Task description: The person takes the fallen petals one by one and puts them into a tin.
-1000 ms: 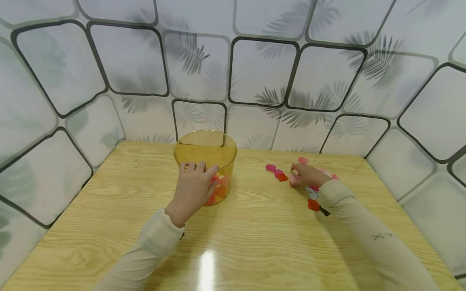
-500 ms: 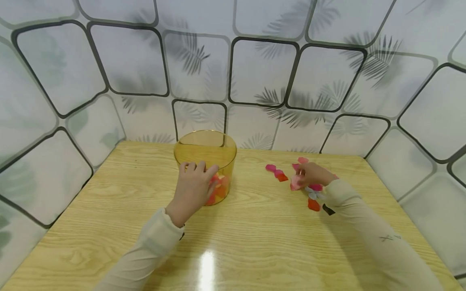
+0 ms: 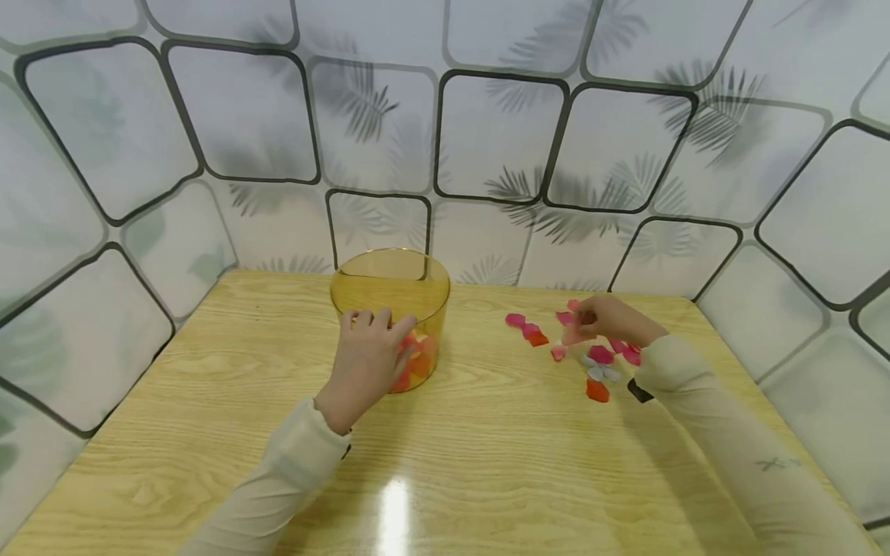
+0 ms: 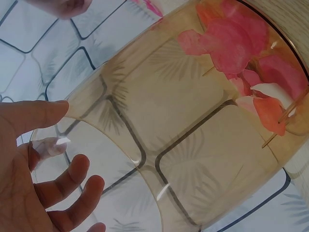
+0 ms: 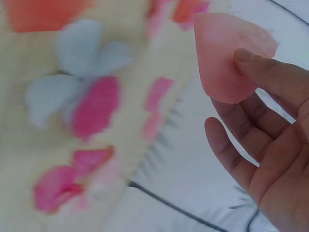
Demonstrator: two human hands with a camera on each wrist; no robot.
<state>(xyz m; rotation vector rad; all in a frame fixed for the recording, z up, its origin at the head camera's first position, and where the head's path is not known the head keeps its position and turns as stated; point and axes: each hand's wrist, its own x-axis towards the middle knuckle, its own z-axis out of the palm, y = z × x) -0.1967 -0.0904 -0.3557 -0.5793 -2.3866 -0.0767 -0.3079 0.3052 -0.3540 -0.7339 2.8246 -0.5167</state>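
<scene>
A clear amber tub stands upright left of the table's middle, with pink, orange and white petals at its bottom. My left hand holds the near rim, fingers curled over it and thumb along the outer wall. Between the thumb and fingers of my right hand is a pale pink petal, pinched and raised over the scattered pile. Beneath it lie a magenta petal, a pale grey-white flower and a red-orange petal.
A small dark piece lies beside the right sleeve. Magenta and red petals form a short row between tub and pile. A patterned cloth wall rises along the table's back and sides.
My right hand has picked the pale pink petal from the pile, lifting it and drawing back to the right. My left hand and the tub have stayed in place.
</scene>
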